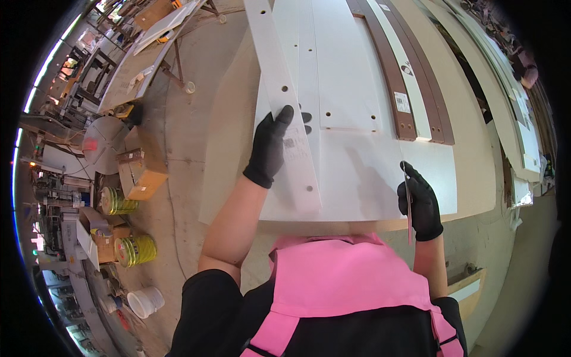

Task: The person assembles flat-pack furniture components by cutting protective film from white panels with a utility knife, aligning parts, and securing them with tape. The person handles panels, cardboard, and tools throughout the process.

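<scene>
My left hand, in a black glove, is closed around a long white board strip, its thumb on the top face and fingertips round the right edge. The strip has round holes along it and a printed label; it tilts over a white panel stack. My right hand, also black-gloved, grips a thin, narrow strip seen nearly edge-on, which points up and away; its kind cannot be made out. Beneath lies a wide white panel. A white drilled panel rests on it, touching distance left of the brown pieces.
Brown boards and a white rail lie at the right of the panel. Further right, long boards are stacked. Cardboard boxes, yellow-green buckets, a white bucket and a wheeled table stand at left.
</scene>
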The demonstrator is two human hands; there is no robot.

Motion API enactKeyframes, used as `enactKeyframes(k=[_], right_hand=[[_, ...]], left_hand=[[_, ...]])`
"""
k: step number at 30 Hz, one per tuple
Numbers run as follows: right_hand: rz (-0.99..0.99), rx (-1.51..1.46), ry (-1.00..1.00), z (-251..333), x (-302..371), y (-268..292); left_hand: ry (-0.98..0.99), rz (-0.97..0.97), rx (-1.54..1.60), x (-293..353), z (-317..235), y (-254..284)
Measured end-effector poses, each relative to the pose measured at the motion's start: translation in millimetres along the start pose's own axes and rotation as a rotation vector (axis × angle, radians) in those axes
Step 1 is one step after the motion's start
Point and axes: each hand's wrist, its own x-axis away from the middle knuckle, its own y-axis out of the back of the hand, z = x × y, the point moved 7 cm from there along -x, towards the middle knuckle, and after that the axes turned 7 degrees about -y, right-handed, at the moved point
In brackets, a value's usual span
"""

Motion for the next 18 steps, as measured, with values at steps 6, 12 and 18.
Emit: enactKeyframes(k=[6, 12, 18], right_hand=[[-0.006, 0.012, -0.023, 1, 0, 6], [-0.015, 0.037, -0.024, 1, 1, 19], [0.010, -0.039, -0.023, -1, -1, 23]], left_hand=[[0.009, 0.076, -0.219, 5, -11, -14], [0.049, 0.215, -0.231, 16, -20, -32], [0.055, 0.218, -0.334, 25, -26, -35]])
